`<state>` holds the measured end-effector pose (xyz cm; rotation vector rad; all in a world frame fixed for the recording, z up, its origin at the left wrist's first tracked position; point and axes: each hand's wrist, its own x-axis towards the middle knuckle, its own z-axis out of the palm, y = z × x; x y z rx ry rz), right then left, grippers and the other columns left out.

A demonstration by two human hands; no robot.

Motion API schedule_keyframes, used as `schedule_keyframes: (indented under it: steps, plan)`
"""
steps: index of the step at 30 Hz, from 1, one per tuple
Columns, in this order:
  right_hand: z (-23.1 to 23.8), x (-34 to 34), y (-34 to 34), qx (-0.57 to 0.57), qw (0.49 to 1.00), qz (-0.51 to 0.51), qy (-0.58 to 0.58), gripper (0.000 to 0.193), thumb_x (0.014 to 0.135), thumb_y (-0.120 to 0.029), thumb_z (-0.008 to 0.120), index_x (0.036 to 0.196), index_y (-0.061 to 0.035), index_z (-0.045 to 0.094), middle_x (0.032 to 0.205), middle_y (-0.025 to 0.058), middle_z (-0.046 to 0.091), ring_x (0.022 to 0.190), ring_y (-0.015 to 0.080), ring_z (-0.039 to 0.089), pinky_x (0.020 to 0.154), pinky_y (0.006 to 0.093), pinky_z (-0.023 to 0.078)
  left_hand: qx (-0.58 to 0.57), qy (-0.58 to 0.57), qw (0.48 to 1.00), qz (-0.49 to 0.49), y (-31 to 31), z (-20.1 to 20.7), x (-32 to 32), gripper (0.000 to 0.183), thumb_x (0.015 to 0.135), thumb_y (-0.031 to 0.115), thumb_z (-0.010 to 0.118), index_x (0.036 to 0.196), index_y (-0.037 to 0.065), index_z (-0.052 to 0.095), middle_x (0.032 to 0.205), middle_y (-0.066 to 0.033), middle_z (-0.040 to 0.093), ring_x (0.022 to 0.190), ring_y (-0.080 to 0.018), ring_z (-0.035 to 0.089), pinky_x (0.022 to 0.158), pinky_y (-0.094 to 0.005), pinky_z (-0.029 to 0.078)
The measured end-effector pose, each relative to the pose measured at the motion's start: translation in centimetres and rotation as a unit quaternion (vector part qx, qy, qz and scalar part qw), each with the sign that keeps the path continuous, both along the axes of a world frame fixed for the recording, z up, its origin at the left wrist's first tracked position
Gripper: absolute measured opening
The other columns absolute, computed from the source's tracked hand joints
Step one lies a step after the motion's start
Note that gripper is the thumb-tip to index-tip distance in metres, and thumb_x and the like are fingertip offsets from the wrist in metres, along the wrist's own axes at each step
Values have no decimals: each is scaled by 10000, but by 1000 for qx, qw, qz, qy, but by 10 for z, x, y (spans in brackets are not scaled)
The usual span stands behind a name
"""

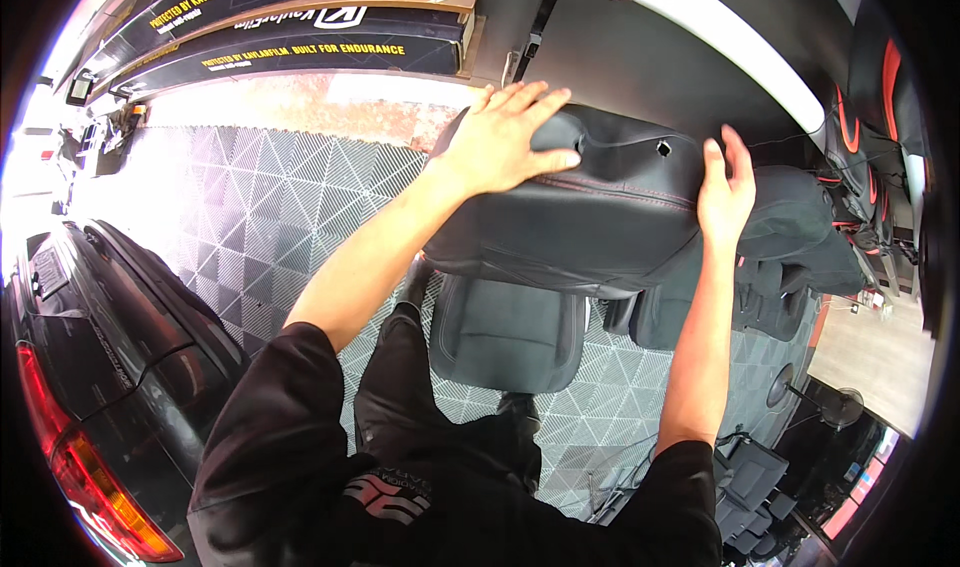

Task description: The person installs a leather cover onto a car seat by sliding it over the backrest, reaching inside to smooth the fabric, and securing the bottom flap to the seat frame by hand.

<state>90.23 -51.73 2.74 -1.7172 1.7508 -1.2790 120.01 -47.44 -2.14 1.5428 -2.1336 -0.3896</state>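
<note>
In front of me stands a car seat backrest (pixel 570 232) in black leather-like cover, with red stitching along its top. The cover looks loose and wrinkled at the top, where a small hole (pixel 664 149) shows near the right end. My left hand (pixel 500 147) lies spread on the top left of the backrest, its thumb pointing right. At the top right corner is my right hand (pixel 726 192), fingers up and apart from the thumb. Whether its palm touches the cover I cannot tell. Below the backrest, the dark seat cushion (pixel 508 332) faces up.
Long black boxes (pixel 330 52) lie on a shelf at the far left. A dark car (pixel 110 337) with a red tail light stands on my left. More dark seats (pixel 690 302) sit to the right, near a fan (pixel 840 407) and a light wood tabletop (pixel 880 367).
</note>
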Motion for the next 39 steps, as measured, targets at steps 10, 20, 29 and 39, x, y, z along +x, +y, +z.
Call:
schedule_keyframes:
  steps: [10,20,29,39]
  plan:
    - [-32,66,51,113,864,336,358,796,751,-532,752,1398,-125,531,1459,105,498,1379,287,427,1186,460,271,78,35,995,42,51,-39,-3,997,774,623,710,1505,53,342,1518,-247,357,1411,-410,343,1175,-512,259]
    - [-38,63,61,39,860,329,388,665,770,-433,777,1370,-225,583,1501,70,436,1377,307,409,1159,514,278,9,46,998,-35,60,-26,2,872,778,396,801,1510,174,381,1563,-185,297,1445,-407,267,1181,-518,255]
    - [-42,81,67,55,897,292,328,455,871,-444,687,1217,-149,695,1376,90,549,1296,299,476,1143,505,287,52,94,994,7,71,-41,7,516,901,378,680,1380,215,579,1498,-148,430,1397,-417,345,1154,-515,300]
    - [-45,83,66,22,898,310,311,425,847,-359,727,1224,-168,691,1355,68,556,1278,281,483,1103,490,326,101,194,969,114,60,-44,-8,476,795,255,796,1249,224,657,1461,-166,436,1369,-396,367,1155,-483,310]
